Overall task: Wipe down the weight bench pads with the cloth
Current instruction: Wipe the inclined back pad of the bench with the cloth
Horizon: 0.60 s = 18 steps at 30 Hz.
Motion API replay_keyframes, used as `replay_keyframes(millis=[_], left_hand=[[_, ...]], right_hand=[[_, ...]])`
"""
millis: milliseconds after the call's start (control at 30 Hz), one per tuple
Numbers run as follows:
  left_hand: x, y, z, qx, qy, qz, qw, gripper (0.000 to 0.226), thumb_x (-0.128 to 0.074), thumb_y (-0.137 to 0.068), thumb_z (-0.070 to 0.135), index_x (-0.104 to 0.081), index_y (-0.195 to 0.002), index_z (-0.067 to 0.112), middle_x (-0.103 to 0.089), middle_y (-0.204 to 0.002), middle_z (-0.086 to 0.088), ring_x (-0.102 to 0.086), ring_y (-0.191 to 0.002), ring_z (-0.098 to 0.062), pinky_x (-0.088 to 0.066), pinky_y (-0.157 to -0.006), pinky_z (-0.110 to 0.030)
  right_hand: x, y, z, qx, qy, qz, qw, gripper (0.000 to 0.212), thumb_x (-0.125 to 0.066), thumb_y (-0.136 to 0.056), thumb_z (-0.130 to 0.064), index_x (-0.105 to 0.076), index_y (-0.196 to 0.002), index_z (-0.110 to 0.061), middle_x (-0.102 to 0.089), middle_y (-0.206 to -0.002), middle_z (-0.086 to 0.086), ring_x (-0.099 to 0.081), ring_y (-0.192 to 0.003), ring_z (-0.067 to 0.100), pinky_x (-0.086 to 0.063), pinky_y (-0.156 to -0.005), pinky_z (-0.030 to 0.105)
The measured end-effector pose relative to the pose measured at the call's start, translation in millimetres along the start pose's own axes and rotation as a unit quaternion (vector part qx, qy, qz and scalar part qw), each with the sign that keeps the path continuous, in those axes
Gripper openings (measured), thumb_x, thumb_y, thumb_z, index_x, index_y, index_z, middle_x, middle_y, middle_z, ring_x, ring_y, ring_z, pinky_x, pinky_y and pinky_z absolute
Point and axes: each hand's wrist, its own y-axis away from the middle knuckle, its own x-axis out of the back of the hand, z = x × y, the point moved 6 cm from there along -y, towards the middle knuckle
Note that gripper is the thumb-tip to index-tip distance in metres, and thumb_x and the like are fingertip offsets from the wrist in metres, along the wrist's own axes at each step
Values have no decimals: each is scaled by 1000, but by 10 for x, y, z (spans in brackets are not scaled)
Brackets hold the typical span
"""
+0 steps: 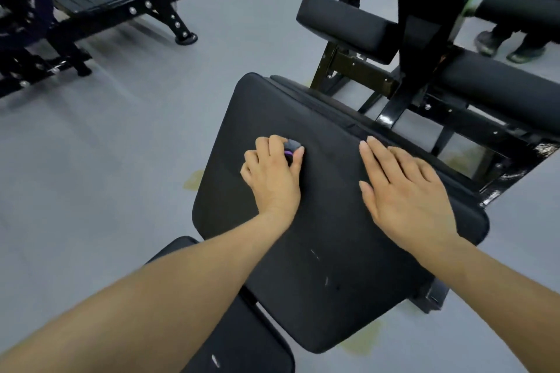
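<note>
Head view: the left hand (274,174) bunches a small dark cloth (291,149) with a purple edge, fingers (277,142) curled round it, pressed onto the large black pad (333,236). The right hand (406,191) lies flat on the same surface, fingers straight and together, holding nothing. The wiping step looks underway; next the cloth likely needs sweeping across the unwiped area. Counted: two hands, one cloth, one large pad, a smaller pad (345,23) beyond.
</note>
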Motion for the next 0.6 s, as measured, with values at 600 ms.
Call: replay_keyframes(millis=[600], left_hand=[[-78, -84, 522, -148, 10, 0, 989, 32, -45, -84, 45, -55, -87, 15, -52, -88, -8, -52, -76, -27, -46, -68, -40]], right_hand=[[-55, 67, 30, -26, 31, 39, 998, 56, -33, -95, -31, -35, -144, -4, -45, -142, 14, -53, -115, 33, -35, -98, 41]])
